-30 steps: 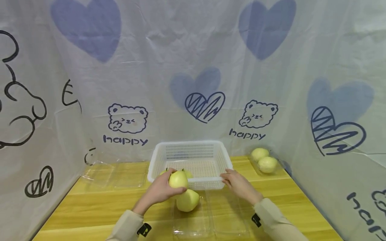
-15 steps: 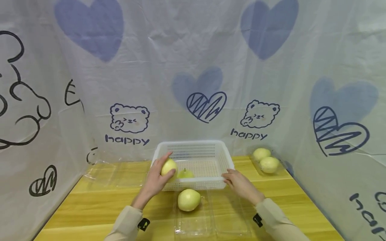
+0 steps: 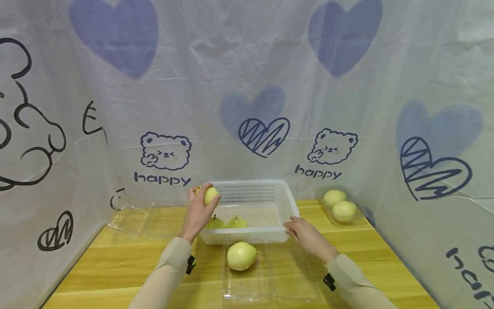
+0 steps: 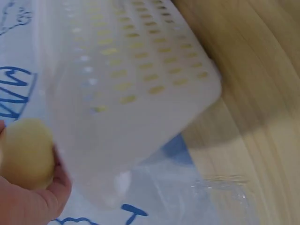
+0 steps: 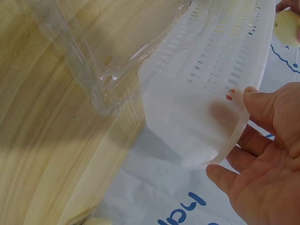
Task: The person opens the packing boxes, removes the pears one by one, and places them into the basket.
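My left hand (image 3: 196, 216) grips a yellow-green pear (image 3: 211, 196) at the back left corner of the white plastic basket (image 3: 256, 232). In the left wrist view, fingers curl round that pear (image 4: 29, 152) beside the basket wall. Two more pears (image 3: 237, 222) with stems upward lie inside the basket, near its front left. My right hand (image 3: 306, 238) holds the basket's front right rim; the right wrist view has its thumb (image 5: 258, 103) on the rim and its fingers below. Before the basket, one pear (image 3: 241, 256) sits in a clear plastic clamshell box (image 3: 247, 289).
A clear box with two pears (image 3: 344, 211) stands at the back right of the wooden table (image 3: 115, 266). Another clear box (image 3: 129, 221) lies at the back left. A printed curtain (image 3: 216, 56) hangs behind and at both sides.
My left hand has carried the pear from above the clear box, left and back to the basket's far left corner. The right hand has stayed on the rim.
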Tool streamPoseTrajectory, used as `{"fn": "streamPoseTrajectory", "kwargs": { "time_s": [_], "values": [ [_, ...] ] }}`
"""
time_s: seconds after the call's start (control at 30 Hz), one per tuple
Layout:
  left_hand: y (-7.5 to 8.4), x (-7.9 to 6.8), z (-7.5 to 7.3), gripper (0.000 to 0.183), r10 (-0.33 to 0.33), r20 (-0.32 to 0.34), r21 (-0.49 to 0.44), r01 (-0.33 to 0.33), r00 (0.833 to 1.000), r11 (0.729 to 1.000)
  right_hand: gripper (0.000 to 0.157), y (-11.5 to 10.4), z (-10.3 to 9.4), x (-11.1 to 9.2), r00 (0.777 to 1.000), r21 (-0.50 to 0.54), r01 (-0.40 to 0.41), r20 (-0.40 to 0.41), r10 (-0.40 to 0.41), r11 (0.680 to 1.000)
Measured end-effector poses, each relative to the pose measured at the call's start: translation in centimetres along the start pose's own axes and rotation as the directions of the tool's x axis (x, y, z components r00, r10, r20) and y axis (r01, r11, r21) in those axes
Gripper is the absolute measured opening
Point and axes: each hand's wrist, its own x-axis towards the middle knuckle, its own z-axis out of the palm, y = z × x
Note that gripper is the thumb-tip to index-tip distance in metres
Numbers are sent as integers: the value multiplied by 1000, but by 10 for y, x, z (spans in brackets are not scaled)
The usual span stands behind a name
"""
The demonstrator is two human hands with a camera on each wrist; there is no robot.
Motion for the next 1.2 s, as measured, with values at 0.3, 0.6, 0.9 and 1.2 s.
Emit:
{"fn": "streamPoseTrajectory", "kwargs": {
  "time_s": [0.3,0.6,0.9,1.2],
  "values": [
    [-13,16,30,54,46,101,196,-65,994,978,19,-1,-2,-3,1000,-4,10,-26,-10,1000],
    [-18,14,48,46,70,133,400,-118,989,909,20,-3,-1,-2,999,-40,32,-31,-34,999],
    [-22,18,52,48,30,187,479,-118,982,870,19,-6,1,-1,999,-9,-20,-40,19,1000],
    [-21,19,59,50,13,250,588,-163,968,792,18,-4,1,-2,999,-6,-8,-50,8,1000]
  ]
}}
